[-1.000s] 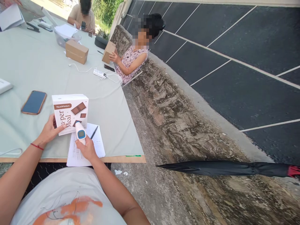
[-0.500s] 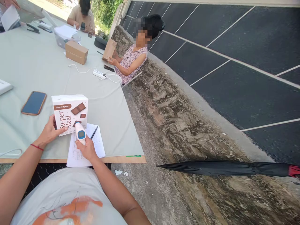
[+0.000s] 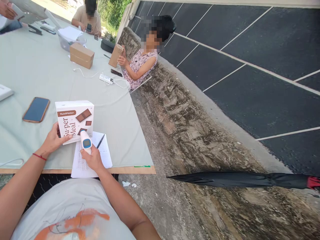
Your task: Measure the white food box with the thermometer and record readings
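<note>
Box, white with brown print reading NutriMotion, is at the near end of the bench, its printed face turned to the wearer. The left hand grips it by the lower left corner, thumb across the front and fingers round the side; a red band circles that wrist. Whether the box's base touches the bench is hard to tell.

The right hand is closed round the handle of a thermometer, white and blue, with its small screen facing the wearer. Its blue tip overlaps the lower right of the box in view; whether the two touch cannot be told. Beneath the right hand lie printed papers, which jut past the bench edge, and a black pen rests on them, just beside the thermometer.

A phone lies face up to the left of the box. Farther off are a white power strip with its cable, a brown carton and a clear bin with papers on top. At the bench's right side a seated person in a floral top holds a brown packet in both hands. A folded black umbrella crosses the lower right of the view
</note>
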